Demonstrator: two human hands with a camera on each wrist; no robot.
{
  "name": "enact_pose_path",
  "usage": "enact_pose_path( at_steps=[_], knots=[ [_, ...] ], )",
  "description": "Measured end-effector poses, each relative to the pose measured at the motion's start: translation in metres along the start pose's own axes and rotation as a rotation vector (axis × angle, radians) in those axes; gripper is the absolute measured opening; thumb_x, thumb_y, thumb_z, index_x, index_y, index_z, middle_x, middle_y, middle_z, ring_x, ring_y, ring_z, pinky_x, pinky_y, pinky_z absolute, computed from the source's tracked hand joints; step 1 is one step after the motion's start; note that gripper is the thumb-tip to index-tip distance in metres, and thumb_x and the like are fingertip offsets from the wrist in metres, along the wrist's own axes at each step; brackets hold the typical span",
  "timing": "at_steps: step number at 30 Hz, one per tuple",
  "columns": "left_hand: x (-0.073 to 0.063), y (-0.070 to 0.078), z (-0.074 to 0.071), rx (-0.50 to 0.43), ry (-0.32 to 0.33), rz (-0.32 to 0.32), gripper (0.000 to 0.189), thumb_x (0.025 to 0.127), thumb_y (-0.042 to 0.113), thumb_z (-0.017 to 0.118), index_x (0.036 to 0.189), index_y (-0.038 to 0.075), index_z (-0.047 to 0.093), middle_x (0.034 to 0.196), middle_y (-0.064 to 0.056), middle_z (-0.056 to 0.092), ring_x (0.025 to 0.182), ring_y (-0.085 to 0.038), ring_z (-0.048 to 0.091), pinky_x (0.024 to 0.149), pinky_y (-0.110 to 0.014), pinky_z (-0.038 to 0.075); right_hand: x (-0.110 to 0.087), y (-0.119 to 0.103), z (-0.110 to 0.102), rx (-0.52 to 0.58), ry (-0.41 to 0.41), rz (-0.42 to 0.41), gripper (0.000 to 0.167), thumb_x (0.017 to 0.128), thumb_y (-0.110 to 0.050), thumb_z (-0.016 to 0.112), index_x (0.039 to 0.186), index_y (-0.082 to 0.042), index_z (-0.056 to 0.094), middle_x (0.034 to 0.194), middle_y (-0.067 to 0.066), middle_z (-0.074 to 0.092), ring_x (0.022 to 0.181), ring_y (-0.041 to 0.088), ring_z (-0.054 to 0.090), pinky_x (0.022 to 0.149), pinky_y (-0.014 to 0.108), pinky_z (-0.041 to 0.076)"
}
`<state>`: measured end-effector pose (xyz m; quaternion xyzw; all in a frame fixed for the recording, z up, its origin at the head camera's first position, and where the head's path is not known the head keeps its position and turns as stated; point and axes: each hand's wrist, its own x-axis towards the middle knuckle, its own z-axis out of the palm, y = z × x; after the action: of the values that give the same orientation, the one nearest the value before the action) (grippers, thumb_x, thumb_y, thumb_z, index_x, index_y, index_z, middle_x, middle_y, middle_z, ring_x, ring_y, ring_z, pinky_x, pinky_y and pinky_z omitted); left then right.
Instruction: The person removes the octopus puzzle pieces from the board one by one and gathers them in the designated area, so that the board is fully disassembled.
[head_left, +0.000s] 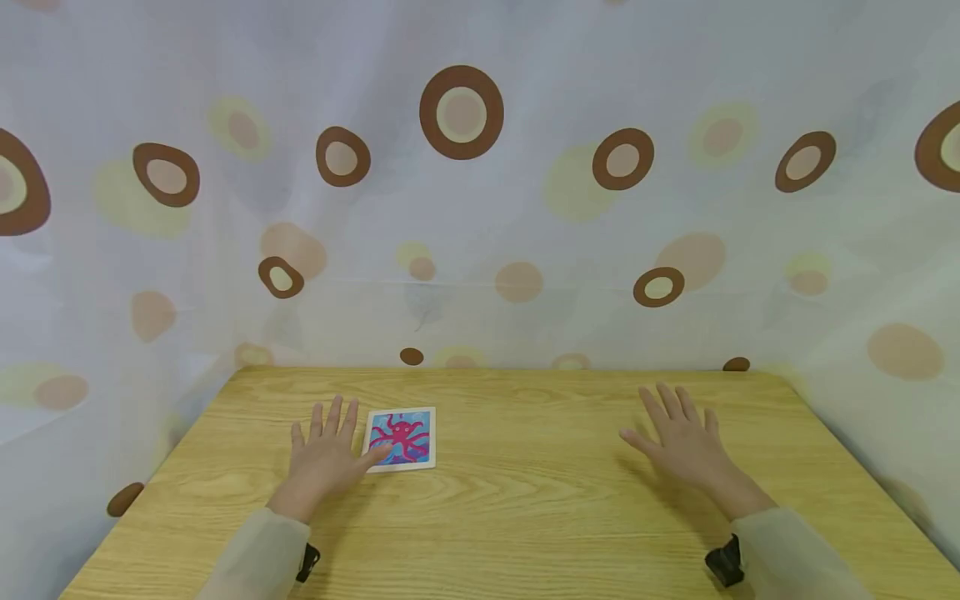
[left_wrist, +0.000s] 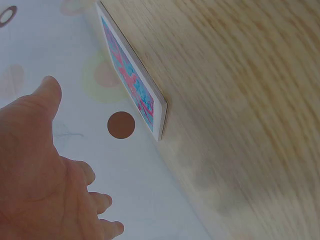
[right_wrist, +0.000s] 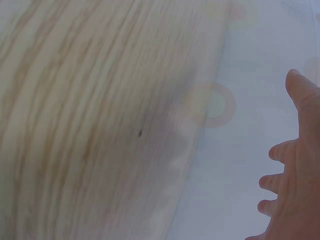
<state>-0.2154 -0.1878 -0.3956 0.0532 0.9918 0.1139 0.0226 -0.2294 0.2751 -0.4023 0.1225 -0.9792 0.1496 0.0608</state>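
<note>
A square picture card (head_left: 405, 429) with a pink octopus on a blue ground and a white border lies flat on the table, left of centre. My left hand (head_left: 324, 458) hovers beside it with fingers spread, and its thumb overlaps the card's lower left part in the head view. From the left wrist view the card (left_wrist: 132, 75) shows a thick edge, and the left hand (left_wrist: 40, 165) is apart from it, holding nothing. On the right side my right hand (head_left: 686, 450) is held over the wood, fingers spread and nothing in it.
The light wood table (head_left: 525, 517) reaches back to a pale curtain (head_left: 525, 208) with brown and yellow circles, which also hangs along both sides. Dark bands (head_left: 726, 560) sit at the wrists below pale sleeves.
</note>
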Motion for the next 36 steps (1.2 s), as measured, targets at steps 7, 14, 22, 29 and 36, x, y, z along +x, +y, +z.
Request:
enact_pose_path(
  at_steps=[7,14,22,29,36],
  knots=[
    [0.000,-0.002,-0.001,-0.003,-0.010,-0.006,0.093,0.087,0.065,0.041,0.147,0.001,0.009,0.150,-0.024,0.000,0.133,-0.046,-0.006,0.100,-0.065,-0.006,0.008,-0.007,0.000,0.001,-0.001,-0.034,0.083,0.090,-0.056,0.047,0.145,0.000,0.021,0.146,0.030,0.011,0.132,0.048,0.002,0.092,0.074,0.001],
    [0.000,-0.007,-0.002,-0.012,0.018,0.020,0.091,0.088,0.061,0.044,0.147,0.000,0.011,0.149,-0.025,0.002,0.133,-0.046,-0.004,0.100,-0.065,-0.007,0.024,-0.027,0.002,0.006,0.010,-0.094,0.081,0.090,-0.056,0.046,0.145,0.000,0.024,0.146,0.028,0.014,0.132,0.047,0.005,0.095,0.072,0.000],
    [0.005,-0.017,0.004,-0.012,0.073,0.095,0.086,0.089,0.053,0.050,0.146,-0.001,0.015,0.149,-0.024,0.009,0.134,-0.045,0.000,0.101,-0.064,-0.003,0.043,-0.063,0.013,0.012,0.053,-0.201,0.076,0.089,-0.050,0.052,0.141,0.001,0.032,0.144,0.026,0.023,0.131,0.047,0.015,0.095,0.071,0.013],
    [0.013,-0.025,0.008,0.013,0.112,0.192,0.082,0.090,0.047,0.052,0.144,-0.006,0.018,0.148,-0.024,0.015,0.134,-0.043,0.008,0.103,-0.063,0.008,0.063,-0.093,0.027,0.081,-0.016,-0.272,0.075,0.091,-0.047,0.052,0.144,0.000,0.027,0.146,0.024,0.023,0.133,0.044,0.015,0.098,0.068,0.015],
    [0.018,-0.030,0.008,-0.018,0.056,0.224,0.078,0.091,0.039,0.055,0.142,-0.008,0.020,0.146,-0.027,0.018,0.133,-0.044,0.013,0.104,-0.060,0.013,0.081,-0.130,0.045,0.169,-0.181,-0.323,0.075,0.093,-0.048,0.047,0.146,-0.002,0.021,0.147,0.022,0.020,0.134,0.041,0.011,0.102,0.063,0.012]
  ],
)
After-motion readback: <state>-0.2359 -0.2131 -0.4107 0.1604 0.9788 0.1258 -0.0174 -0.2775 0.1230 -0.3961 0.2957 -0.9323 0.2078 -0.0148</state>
